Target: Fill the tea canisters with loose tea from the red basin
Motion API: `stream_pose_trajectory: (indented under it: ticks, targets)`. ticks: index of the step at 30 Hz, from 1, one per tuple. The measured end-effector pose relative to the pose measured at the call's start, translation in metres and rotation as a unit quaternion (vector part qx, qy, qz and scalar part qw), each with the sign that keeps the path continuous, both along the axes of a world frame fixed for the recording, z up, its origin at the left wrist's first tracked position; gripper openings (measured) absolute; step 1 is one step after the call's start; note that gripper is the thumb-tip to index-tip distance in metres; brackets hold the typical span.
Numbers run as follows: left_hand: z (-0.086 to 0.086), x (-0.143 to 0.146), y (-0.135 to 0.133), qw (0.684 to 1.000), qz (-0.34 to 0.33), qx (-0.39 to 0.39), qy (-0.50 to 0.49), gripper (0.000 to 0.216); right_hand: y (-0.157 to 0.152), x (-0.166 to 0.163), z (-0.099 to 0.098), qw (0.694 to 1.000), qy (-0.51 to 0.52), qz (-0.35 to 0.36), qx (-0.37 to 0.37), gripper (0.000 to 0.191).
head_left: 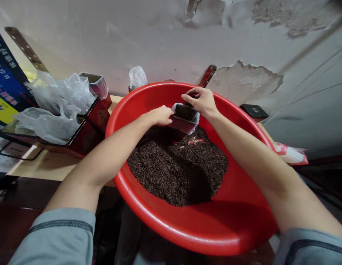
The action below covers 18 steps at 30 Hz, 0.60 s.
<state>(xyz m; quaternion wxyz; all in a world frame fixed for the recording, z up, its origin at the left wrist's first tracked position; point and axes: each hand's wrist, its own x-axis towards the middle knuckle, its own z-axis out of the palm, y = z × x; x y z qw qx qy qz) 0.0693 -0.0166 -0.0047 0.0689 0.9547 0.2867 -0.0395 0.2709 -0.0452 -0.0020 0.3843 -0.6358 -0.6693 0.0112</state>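
Observation:
A big red plastic basin point(215, 228) holds a heap of dark loose tea leaves point(176, 169). Over the heap's far side I hold a small dark red box lined with a clear plastic bag point(185, 118); it is filled with tea. My left hand point(159, 115) is closed on the box's left edge. My right hand point(201, 100) grips its far rim, fingers curled over the bag's edge. A few pink flecks point(195, 141) lie on the tea just below the box.
At left, several dark red boxes point(90, 121) with crumpled clear bags point(60, 99) sit on a wooden table point(49, 165). Another lined box point(97, 83) stands behind them. A red handle point(207, 75) pokes up behind the basin. The peeling wall point(242, 44) is close.

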Motion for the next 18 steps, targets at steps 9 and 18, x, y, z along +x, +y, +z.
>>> stream_pose_trajectory:
  ticks: [9,18]
  targets:
    - [-0.003,0.0,0.003,1.0,0.004,-0.008,-0.018,0.05,-0.112,-0.004,-0.084,0.959,-0.169,0.154,-0.167,0.039]
    - [0.0,0.001,-0.004,1.0,0.016,-0.016,0.005,0.058,-0.104,-0.028,-0.138,0.899,-0.136,0.106,-0.403,0.063]
